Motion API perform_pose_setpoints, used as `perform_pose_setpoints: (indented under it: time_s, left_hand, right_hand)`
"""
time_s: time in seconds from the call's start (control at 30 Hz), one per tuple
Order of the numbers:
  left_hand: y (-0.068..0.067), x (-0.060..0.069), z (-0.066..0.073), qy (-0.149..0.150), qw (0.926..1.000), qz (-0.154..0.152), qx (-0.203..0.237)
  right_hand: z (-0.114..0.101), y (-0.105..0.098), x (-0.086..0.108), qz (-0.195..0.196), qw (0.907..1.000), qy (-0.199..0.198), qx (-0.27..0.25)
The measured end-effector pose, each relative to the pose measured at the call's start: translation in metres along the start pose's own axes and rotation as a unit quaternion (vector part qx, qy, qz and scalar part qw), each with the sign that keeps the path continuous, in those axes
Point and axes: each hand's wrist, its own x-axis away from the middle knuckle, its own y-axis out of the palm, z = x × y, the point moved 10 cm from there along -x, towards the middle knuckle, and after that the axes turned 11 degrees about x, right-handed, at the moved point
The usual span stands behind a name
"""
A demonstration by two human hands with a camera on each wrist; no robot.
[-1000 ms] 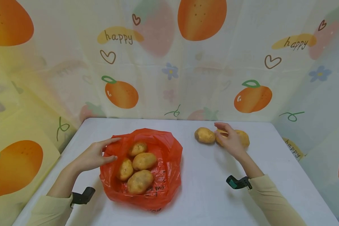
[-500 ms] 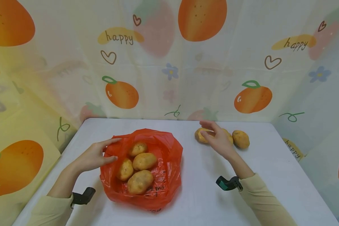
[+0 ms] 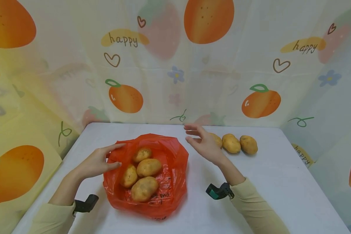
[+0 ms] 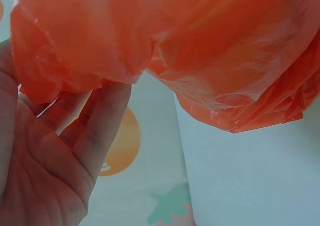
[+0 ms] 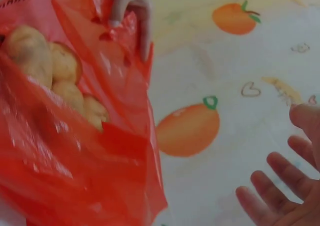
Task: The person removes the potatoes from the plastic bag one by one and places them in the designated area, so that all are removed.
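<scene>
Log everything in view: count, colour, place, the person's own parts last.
Translucent plastic bag: one, red, left of table centre
Oval potatoes: four visible, yellowish, inside the bag
Loose oval potatoes: three, yellowish, rear right of table
Flat table: one, white, beneath the bag
Fruit-printed cloth backdrop: one, pale, behind the table
Wrist cameras: two, black, one per wrist
Fabric sleeves: two, beige, one per arm
Left hand: one, bare, holding bag's left rim
Right hand: one, bare, empty, right of bag

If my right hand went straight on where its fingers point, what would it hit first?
Probably the printed backdrop; your right hand seems aimed past the red bag, though depth is unclear.
</scene>
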Motion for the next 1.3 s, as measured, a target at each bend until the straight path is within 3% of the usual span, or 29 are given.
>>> perform_pose_setpoints:
  time_s: [0.57, 0.87, 1.3]
  left_hand:
    - [-0.001, -0.001, 0.001, -0.002, 0.9999, 0.006, -0.015]
    - [0.000, -0.002, 0.002, -0.004, 1.0000, 0.006, -0.006]
    - [0.002, 0.000, 0.003, -0.004, 1.0000, 0.000, 0.001]
  right_hand:
    - [-0.027, 0.068, -0.015, -0.083, 0.9946, 0.029, -0.056]
    - [-0.047, 0.089, -0.022, -0.117, 0.9897, 0.038, -0.073]
    - [-0.015, 0.126, -0.031, -0.129, 0.9853, 0.084, -0.076]
